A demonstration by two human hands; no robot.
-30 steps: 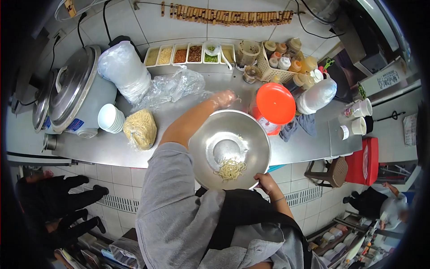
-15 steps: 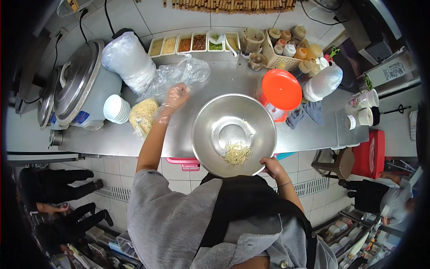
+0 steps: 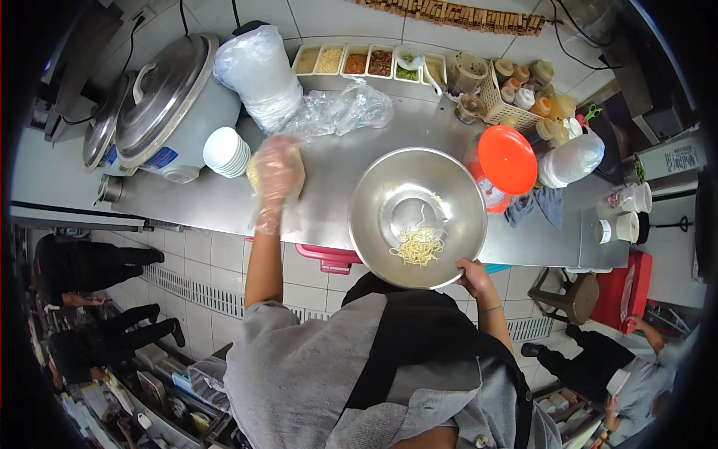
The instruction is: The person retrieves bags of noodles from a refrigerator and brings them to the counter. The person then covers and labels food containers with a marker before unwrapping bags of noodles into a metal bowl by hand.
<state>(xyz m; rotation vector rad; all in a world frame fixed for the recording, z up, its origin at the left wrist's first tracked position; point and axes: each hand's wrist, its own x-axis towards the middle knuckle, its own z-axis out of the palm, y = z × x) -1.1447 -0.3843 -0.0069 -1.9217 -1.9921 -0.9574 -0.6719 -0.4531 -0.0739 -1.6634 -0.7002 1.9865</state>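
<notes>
A small tangle of noodles [image 3: 417, 247] sits low in the steel mixing bowl [image 3: 372, 196], on the side nearest the body — and right beside it the right hand [image 3: 474, 278] has the rim gripped. Over to the left, well apart from the bowl, the gloved left hand [image 3: 278, 168] is a blur above the noodle bag [image 3: 252, 173]; whether its fingers are spread or closed, nobody can tell. White cups [image 3: 226, 152] stand just beside that bag, crumpled clear plastic [image 3: 351, 109] behind.
</notes>
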